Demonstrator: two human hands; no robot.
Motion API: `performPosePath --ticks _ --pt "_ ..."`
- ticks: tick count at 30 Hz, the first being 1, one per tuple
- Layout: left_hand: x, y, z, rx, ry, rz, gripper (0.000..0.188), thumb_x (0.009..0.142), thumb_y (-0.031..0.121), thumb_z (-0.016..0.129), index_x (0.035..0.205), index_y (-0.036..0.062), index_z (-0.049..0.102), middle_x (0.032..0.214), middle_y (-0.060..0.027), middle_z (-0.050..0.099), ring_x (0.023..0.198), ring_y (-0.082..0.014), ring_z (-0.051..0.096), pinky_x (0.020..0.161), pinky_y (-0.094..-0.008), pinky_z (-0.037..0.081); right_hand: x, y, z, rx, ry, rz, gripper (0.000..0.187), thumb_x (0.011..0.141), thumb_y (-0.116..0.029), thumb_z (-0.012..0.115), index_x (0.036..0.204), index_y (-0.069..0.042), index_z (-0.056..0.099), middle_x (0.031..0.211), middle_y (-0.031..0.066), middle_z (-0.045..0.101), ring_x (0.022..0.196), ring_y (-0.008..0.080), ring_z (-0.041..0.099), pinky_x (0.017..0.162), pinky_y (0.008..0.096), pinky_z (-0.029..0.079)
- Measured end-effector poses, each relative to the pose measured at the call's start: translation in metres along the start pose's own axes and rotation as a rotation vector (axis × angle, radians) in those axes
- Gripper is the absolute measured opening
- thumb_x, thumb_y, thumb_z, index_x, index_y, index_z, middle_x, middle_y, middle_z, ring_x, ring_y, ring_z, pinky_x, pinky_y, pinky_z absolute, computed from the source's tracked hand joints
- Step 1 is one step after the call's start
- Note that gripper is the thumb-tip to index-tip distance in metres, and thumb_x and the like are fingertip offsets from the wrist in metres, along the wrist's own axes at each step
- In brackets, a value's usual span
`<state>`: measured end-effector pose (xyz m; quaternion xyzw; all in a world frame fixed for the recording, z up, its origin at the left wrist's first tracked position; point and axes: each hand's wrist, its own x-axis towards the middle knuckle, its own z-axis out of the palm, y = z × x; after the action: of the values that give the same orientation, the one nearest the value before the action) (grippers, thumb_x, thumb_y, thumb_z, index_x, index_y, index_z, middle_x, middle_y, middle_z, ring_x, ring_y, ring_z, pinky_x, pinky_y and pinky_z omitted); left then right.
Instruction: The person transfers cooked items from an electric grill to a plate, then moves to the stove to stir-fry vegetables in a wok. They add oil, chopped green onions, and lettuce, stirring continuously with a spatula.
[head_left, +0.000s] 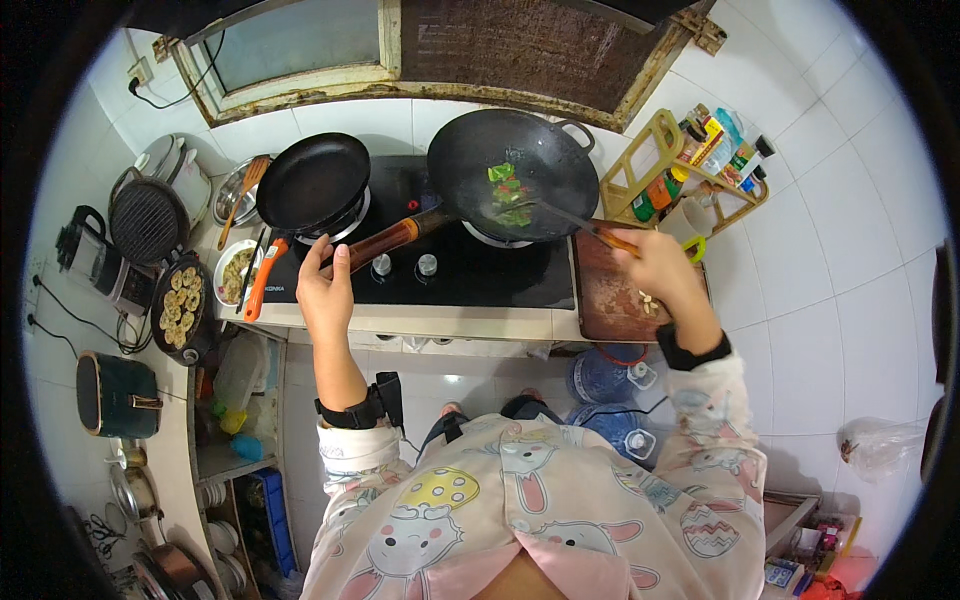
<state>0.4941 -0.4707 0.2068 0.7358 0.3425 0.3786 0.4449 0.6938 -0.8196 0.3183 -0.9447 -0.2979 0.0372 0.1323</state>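
Observation:
A black wok [545, 160] sits on the right burner of a black gas stove [470, 275], with green and red vegetable pieces [508, 193] in it. My right hand [662, 270] grips the handle of a metal spatula [560, 214] whose blade rests in the wok among the vegetables. My left hand [326, 290] is closed around the end of the wok's brown wooden handle [385, 243]. An empty black frying pan [312, 182] with an orange handle stands on the left burner.
A wooden cutting board [610, 290] lies right of the stove. A wooden rack with bottles [700, 160] stands at the back right. Left of the stove are a plate of sliced food [180, 305], a grill pan [148, 220], a kettle [85, 250] and a dark pot [115, 395]. Water jugs [605, 385] stand below.

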Motion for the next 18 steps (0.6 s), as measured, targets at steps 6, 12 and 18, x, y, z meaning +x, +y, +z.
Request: performPosePath --ticks 6,12,18 --pt "0.000 -0.007 -0.003 -0.033 -0.037 -0.003 0.049 0.088 0.030 0.064 0.123 -0.0036 0.053 0.114 -0.0213 0.058 0.085 -0.0237 0.067 0.073 -0.0305 0.052 0.006 0.007 0.000 0.034 -0.063 -0.064 0.030 0.080 -0.020 0.062 0.107 -0.008 0.066 0.093 0.0220 0.065 0.089 0.0378 0.062 0.078 0.0414 0.050" --pt "-0.008 -0.001 0.009 0.056 -0.017 0.083 0.071 0.084 0.033 0.066 0.138 -0.0005 0.034 0.132 -0.0263 0.040 0.117 -0.0389 0.046 0.095 -0.0396 0.042 0.082 -0.007 0.074 0.047 0.186 0.116 0.031 0.083 -0.025 0.060 0.110 -0.012 0.066 0.099 0.0198 0.065 0.094 0.0364 0.062 0.084 0.0423 0.049" --pt "-0.013 0.004 0.006 0.149 -0.087 0.088 0.071 0.084 0.035 0.066 0.138 0.0012 0.034 0.131 -0.0253 0.042 0.117 -0.0380 0.048 0.096 -0.0417 0.041 0.063 -0.026 0.078 0.074 0.095 0.065 0.031 0.083 -0.024 0.061 0.112 -0.015 0.066 0.099 0.0194 0.065 0.094 0.0370 0.062 0.084 0.0425 0.049"
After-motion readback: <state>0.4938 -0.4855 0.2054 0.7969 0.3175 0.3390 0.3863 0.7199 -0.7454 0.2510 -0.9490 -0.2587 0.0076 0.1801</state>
